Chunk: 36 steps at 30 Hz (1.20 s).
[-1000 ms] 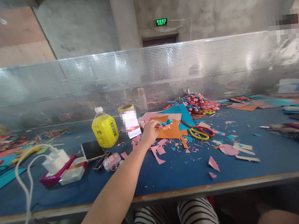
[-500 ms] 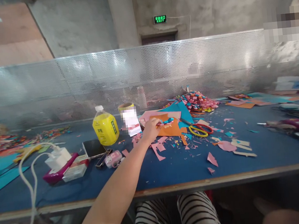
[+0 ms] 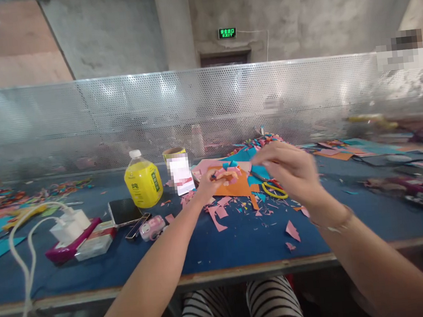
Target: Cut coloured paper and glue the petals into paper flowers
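My left hand (image 3: 209,187) is closed on a small pink and blue craft piece (image 3: 228,172) above an orange sheet (image 3: 242,183). What the piece is made of is not clear. To its right hangs my right hand (image 3: 285,169), a little blurred, fingers curled with their tips together; whatever they may pinch is too small to see. Beneath the right hand lie scissors with a yellow handle (image 3: 274,191), partly covered by it. A blue sheet (image 3: 251,157) and a heap of coloured scraps (image 3: 269,139) sit behind the hands.
A yellow drink bottle (image 3: 143,185), a tape roll (image 3: 173,153), a phone (image 3: 125,211) and a pink case (image 3: 152,228) stand to the left. White cables run from a purple power strip (image 3: 61,250). Pink offcuts (image 3: 292,230) litter the table. At right, another person's hand (image 3: 417,121) is blurred.
My right hand has come in from the right, over the scissors. The left hand still holds the craft piece, which has turned and shows more pink. The view has shifted slightly.
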### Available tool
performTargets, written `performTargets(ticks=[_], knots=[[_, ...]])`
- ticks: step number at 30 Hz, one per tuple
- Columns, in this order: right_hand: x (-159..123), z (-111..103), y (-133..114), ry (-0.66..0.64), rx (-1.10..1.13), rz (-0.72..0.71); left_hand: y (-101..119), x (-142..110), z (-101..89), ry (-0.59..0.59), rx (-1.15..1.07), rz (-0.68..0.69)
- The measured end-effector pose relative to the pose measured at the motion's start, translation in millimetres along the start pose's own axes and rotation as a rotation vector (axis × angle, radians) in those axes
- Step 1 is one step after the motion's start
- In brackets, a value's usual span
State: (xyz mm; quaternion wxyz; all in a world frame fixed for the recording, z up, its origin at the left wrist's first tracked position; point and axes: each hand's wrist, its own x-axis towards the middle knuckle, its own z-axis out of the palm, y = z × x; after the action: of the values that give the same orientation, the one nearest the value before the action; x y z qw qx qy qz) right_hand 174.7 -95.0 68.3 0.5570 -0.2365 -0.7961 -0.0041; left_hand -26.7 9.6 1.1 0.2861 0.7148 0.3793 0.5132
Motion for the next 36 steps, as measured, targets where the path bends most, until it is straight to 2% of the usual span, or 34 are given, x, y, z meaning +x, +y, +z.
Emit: performTargets(ticks=[2, 4, 6, 8, 12, 16, 18, 24, 28, 31, 34, 36], knots=[[4.7, 21.7, 33.3, 0.018, 0.007, 0.164, -1.3, 0.9, -0.3, 0.003, -0.073, -0.069], [0.4, 44.2, 68.1, 0.017, 0.114, 0.421, -2.3, 1.3, -0.8, 0.028, -0.068, -0.114], [-10.4, 60.1, 93.1, 0.005, 0.328, 0.630, -3.4, 1.6, -1.1, 0.047, -0.079, -0.127], [-21.3, 66.5, 103.2, -0.024, 0.574, 0.714, -4.7, 1.8, -1.0, 0.044, -0.148, -0.119], [-29.2, 64.1, 93.4, -0.045, 0.862, 0.755, -5.1, 0.7, 0.3, -0.032, -0.316, -0.130], [-25.9, 64.0, 81.2, -0.042, 0.968, 0.826, -1.3, -1.5, 1.2, -0.156, -0.306, -0.154], [-25.1, 65.2, 79.0, -0.034, 0.981, 0.844, -0.3, -1.7, 1.6, -0.156, -0.268, -0.156], [-27.9, 67.7, 81.8, 0.026, 0.869, 0.894, -7.2, 1.2, 3.2, -0.058, -0.117, -0.135], [-29.2, 69.7, 88.7, 0.000, 0.761, 0.889, -11.1, 3.0, 2.6, -0.025, 0.045, -0.081], [-30.5, 71.6, 94.4, -0.012, 0.683, 0.936, -9.3, 3.4, 1.6, -0.014, 0.156, -0.039], [-32.4, 73.1, 98.0, 0.028, 0.634, 0.998, -4.7, 3.3, 1.7, -0.021, 0.117, -0.023], [-33.0, 72.6, 99.2, 0.071, 0.652, 1.033, -2.1, 3.5, 1.9, -0.034, -0.019, -0.079]])
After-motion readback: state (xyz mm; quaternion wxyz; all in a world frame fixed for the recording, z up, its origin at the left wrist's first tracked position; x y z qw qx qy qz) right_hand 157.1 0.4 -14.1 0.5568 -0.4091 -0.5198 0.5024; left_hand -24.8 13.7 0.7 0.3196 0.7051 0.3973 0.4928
